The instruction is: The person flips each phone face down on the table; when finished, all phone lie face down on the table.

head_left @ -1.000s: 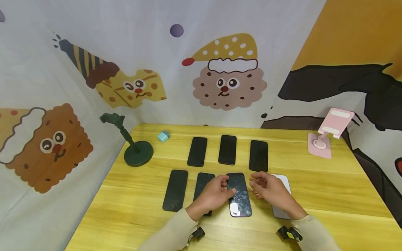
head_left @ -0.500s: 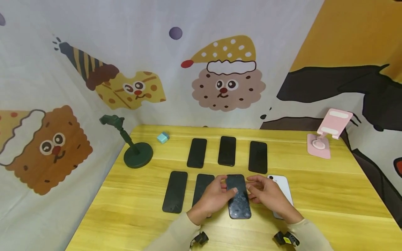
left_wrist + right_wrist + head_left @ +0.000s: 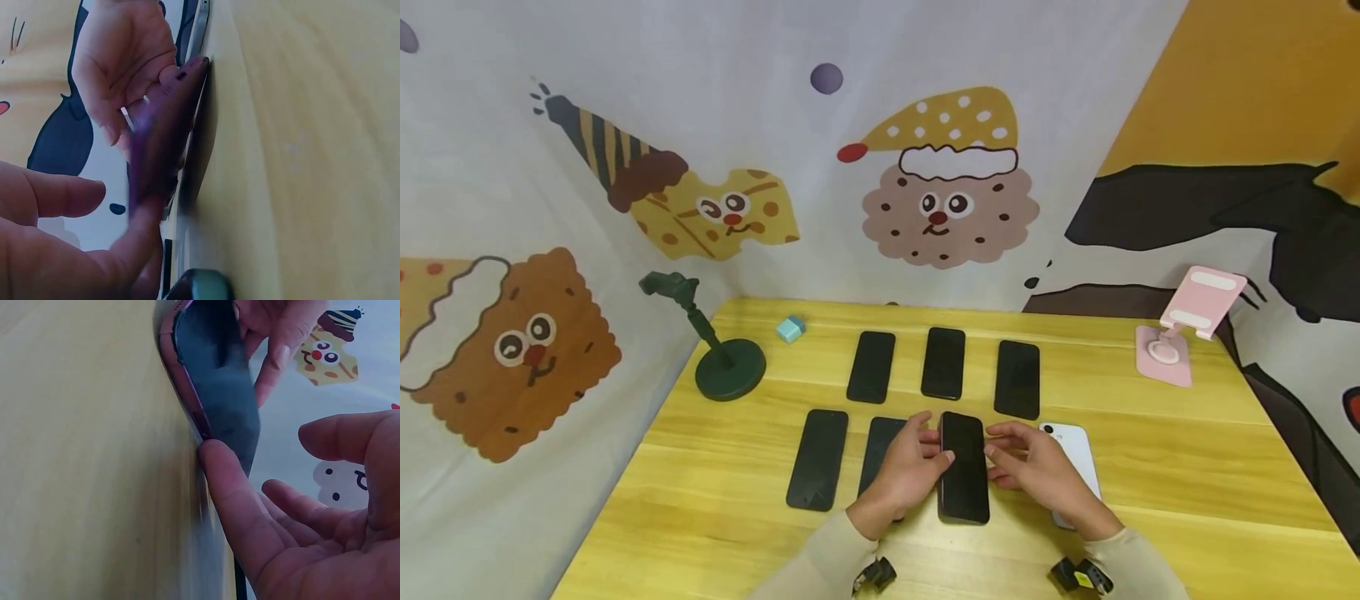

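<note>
Slanting off table (image 3: 722,554) | dark phone (image 3: 966,483) | between left grip (image 3: 906,471), right grip (image 3: 1037,471)

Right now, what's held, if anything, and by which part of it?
The tilted dark phone, propped rather than pinched: left hand at its raised left edge, right hand touching its low right edge; thumbs look clear of it.

Yellow wooden table (image 3: 700,500), backdrop (image 3: 715,75) (cartoon-printed)
</note>
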